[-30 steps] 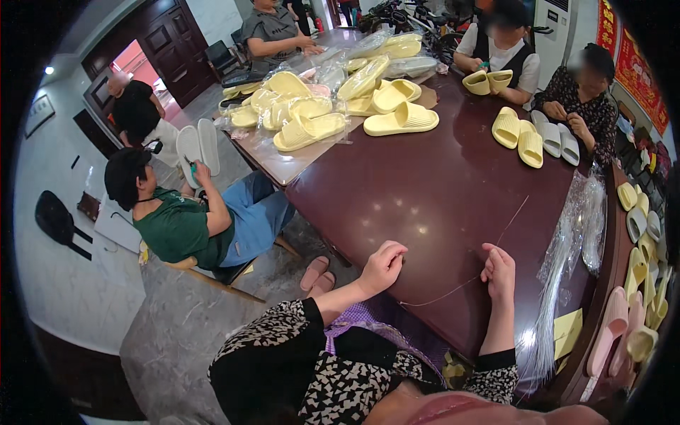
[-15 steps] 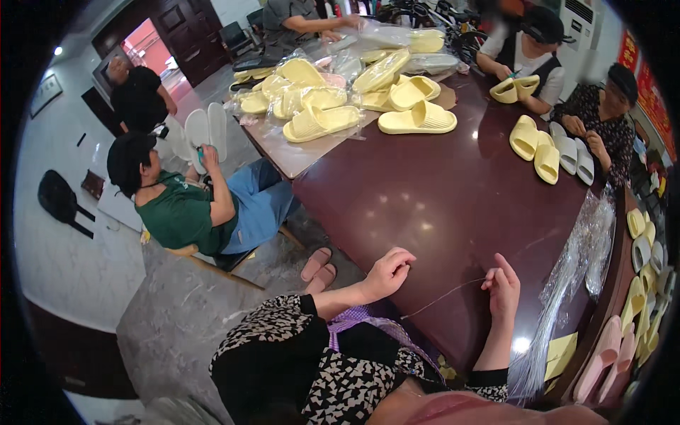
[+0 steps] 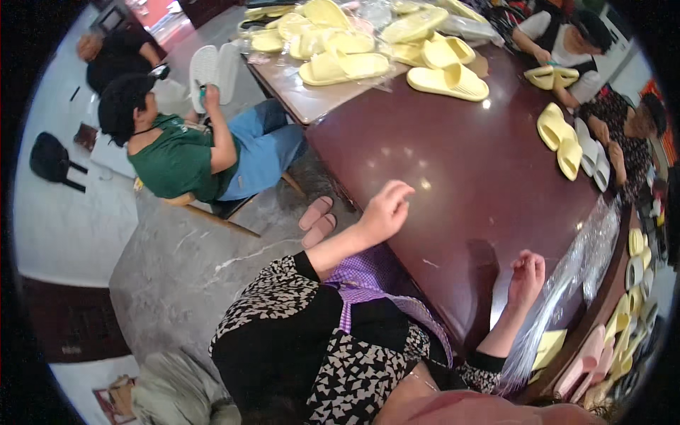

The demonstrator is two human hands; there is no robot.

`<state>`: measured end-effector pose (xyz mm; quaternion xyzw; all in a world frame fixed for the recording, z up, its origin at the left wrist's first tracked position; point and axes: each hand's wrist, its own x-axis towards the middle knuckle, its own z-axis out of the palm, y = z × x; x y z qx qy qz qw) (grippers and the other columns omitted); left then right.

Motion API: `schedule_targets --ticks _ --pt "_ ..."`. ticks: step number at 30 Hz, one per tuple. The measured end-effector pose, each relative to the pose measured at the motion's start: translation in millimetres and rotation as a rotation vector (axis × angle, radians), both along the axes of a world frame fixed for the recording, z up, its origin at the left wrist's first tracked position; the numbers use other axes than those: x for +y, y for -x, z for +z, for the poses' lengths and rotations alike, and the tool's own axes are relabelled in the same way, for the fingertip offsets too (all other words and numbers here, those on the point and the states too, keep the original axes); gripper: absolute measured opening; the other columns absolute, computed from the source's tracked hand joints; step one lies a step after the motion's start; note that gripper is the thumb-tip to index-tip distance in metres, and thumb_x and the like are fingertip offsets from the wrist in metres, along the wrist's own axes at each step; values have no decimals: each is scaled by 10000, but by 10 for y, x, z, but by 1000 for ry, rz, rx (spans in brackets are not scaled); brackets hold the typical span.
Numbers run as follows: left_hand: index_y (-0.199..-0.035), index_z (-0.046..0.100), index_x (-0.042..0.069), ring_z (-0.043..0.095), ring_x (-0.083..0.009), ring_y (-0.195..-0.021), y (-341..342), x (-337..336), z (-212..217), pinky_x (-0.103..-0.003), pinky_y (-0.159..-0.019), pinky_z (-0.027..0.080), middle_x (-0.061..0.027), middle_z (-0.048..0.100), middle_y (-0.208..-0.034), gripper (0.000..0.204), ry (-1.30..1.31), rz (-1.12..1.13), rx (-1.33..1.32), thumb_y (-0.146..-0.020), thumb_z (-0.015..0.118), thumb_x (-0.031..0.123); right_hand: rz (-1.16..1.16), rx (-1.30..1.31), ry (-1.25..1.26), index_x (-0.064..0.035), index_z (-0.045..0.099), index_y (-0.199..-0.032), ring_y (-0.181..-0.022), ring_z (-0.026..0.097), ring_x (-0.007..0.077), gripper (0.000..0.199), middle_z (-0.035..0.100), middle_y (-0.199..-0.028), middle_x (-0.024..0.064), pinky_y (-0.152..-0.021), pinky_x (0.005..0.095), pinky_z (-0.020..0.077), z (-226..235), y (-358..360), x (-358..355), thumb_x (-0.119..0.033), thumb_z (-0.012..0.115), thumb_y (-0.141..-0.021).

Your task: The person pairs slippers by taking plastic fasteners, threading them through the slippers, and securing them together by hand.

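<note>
My left hand (image 3: 387, 210) is raised above the near left edge of the dark red table (image 3: 453, 170). Its fingers are bent and drawn together; whatever they may hold is too small to see. Over the table's near right part, my right hand (image 3: 526, 280) has its fingers curled in, and I cannot make out anything in them. A short pale thread-like piece (image 3: 430, 263) shows against the tabletop between both hands. Closest to my right hand lies a bundle of clear plastic wrap and thin whitish strands (image 3: 549, 312), with a yellow sheet (image 3: 549, 348) beside it.
Yellow slippers (image 3: 343, 67), several in clear bags, are heaped at the far end. Yellow (image 3: 559, 140) and grey slippers (image 3: 592, 154) sit at the far right near two people. A person in green (image 3: 180, 152) sits left, holding white slippers (image 3: 205, 74). More slippers (image 3: 623, 315) line the right side.
The view has shifted, so the table's far end sits higher. My right hand has moved right and its fingers have curled in. The thread that trailed from it no longer shows there.
</note>
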<state>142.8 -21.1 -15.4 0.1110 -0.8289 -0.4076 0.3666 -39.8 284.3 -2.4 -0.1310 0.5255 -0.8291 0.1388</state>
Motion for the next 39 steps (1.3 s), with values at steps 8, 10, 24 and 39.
schedule_targets --ticks 8,10,24,39 --pt "-1044 535 -2 584 -185 -773 -9 -33 30 -280 -640 478 -136 522 -1041 250 -101 -48 -50 -795 546 -17 91 187 194 -62 553 -886 -683 484 138 67 537 -909 83 -634 299 443 487 -273 -293 -127 566 -885" --pt "-1043 534 -3 586 -200 -783 4 12 19 -290 -648 482 -140 522 -1039 250 -52 -74 -45 -794 547 -14 79 162 196 -63 553 -887 -674 480 138 69 536 -895 80 -627 299 442 464 -308 -412 -130 568 -884" --pt "-1022 534 10 576 -304 -838 48 120 -96 -346 -717 492 -155 519 -1017 251 162 -131 -41 -772 558 -4 204 -12 223 -70 543 -937 -617 461 134 105 520 -777 53 -575 296 425 81 -315 -601 -160 567 -889" --pt "-998 527 10 563 -278 -800 34 150 -257 -349 -715 472 -131 515 -968 224 -155 -172 -32 -774 538 3 241 77 422 -69 502 -884 -743 434 148 162 467 -871 54 -660 285 403 179 -265 -453 -189 608 -863"
